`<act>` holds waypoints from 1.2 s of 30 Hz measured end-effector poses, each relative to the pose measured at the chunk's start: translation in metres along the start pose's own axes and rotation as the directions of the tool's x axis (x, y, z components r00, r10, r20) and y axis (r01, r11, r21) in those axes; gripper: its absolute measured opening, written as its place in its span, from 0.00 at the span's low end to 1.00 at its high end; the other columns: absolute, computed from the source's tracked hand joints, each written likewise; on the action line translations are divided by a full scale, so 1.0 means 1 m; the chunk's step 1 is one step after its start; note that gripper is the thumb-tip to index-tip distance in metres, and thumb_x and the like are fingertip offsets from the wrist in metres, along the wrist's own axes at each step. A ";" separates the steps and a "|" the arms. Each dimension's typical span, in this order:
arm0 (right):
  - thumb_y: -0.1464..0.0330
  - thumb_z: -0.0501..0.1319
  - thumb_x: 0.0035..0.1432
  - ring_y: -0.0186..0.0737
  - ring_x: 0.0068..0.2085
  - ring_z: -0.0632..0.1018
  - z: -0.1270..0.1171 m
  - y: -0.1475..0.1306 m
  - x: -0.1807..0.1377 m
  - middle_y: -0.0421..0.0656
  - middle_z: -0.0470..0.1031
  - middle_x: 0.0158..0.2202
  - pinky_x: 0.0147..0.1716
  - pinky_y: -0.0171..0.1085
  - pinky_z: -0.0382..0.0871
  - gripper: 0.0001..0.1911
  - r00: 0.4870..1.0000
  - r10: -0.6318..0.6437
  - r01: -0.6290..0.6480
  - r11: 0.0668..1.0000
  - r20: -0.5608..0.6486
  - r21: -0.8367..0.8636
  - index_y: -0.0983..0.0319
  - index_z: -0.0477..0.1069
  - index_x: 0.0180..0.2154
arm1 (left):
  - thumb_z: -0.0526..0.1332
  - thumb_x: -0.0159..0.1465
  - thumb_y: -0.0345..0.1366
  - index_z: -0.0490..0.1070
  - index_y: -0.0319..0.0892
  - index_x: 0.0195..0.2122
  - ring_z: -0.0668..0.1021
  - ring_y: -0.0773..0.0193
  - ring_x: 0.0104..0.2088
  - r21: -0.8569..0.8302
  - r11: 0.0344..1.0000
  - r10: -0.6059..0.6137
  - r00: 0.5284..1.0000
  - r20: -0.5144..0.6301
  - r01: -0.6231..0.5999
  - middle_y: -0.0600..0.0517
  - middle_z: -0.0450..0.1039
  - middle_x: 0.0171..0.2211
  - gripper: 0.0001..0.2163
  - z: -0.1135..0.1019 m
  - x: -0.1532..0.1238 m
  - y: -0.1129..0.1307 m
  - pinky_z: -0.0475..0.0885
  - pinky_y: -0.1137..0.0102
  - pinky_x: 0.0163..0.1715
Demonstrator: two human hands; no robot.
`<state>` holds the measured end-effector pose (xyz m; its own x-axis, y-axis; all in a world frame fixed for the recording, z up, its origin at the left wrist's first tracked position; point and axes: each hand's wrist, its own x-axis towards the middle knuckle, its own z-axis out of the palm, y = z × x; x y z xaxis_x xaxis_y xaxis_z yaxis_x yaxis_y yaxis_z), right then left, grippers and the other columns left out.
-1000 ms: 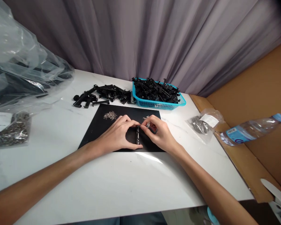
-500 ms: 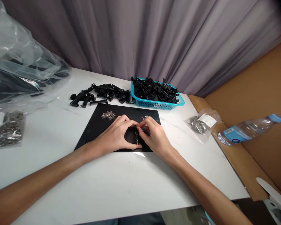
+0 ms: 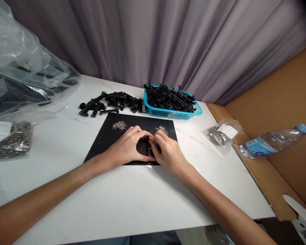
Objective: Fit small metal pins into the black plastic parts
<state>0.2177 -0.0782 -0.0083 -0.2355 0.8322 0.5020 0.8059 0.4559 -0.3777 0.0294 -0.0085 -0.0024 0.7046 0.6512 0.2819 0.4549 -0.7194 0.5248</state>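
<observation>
Between thumb and fingers, my left hand (image 3: 129, 144) is closed on the two ends of a narrow black plastic part (image 3: 149, 148), which lies over the black mat (image 3: 98, 144). My right hand (image 3: 168, 149) is closed at the right side of that part, its fingertips pressed near the far end. A thin metal piece (image 3: 153, 147) shows by its fingers, too small to make out clearly. On the mat behind the hands lie two heaps of small metal pieces, a left heap (image 3: 119, 125) and a right heap (image 3: 162, 130).
Behind the mat stand a blue basket (image 3: 168, 114) full of black parts and a loose pile of black parts (image 3: 117, 100). Bags of metal pieces lie left (image 3: 12, 144) and right (image 3: 218, 136). A plastic bottle (image 3: 275, 141) lies by the cardboard (image 3: 272, 194) at right.
The fingers of my right hand have shifted closer against the black part, and its thumb has moved down along it. My left hand keeps its hold. The view has shifted slightly.
</observation>
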 end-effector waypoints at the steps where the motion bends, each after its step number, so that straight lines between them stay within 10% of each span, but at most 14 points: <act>1: 0.72 0.54 0.71 0.39 0.31 0.75 -0.002 0.000 0.000 0.45 0.72 0.38 0.28 0.37 0.66 0.07 1.000 -0.005 0.005 1.000 0.013 0.002 0.60 0.69 0.40 | 0.75 0.51 0.54 0.74 0.46 0.51 0.73 0.52 0.46 0.001 1.000 0.001 1.000 -0.006 -0.001 0.49 0.71 0.42 0.30 0.000 0.000 0.000 0.73 0.58 0.49; 12: 0.70 0.60 0.69 0.35 0.31 0.73 -0.016 0.019 0.005 0.43 0.77 0.36 0.30 0.36 0.68 0.08 0.995 0.094 -0.078 0.915 -0.023 0.396 0.61 0.79 0.41 | 0.74 0.51 0.59 0.75 0.46 0.53 0.75 0.52 0.46 -0.001 1.000 0.001 1.000 -0.018 -0.001 0.49 0.71 0.42 0.33 0.003 -0.001 -0.002 0.73 0.57 0.50; 36: 0.68 0.57 0.72 0.40 0.40 0.81 -0.020 0.031 -0.001 0.48 0.80 0.45 0.38 0.40 0.80 0.13 0.990 -0.136 0.123 0.952 0.027 0.281 0.60 0.80 0.50 | 0.76 0.50 0.57 0.76 0.47 0.53 0.69 0.49 0.56 -0.160 0.987 -0.022 1.000 0.017 0.024 0.48 0.74 0.49 0.33 0.007 -0.002 -0.003 0.71 0.54 0.59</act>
<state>0.2536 -0.0716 -0.0050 -0.3581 0.7705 0.5273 0.5855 0.6252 -0.5160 0.0305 -0.0089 -0.0097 0.7034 0.6628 0.2568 0.3791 -0.6554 0.6532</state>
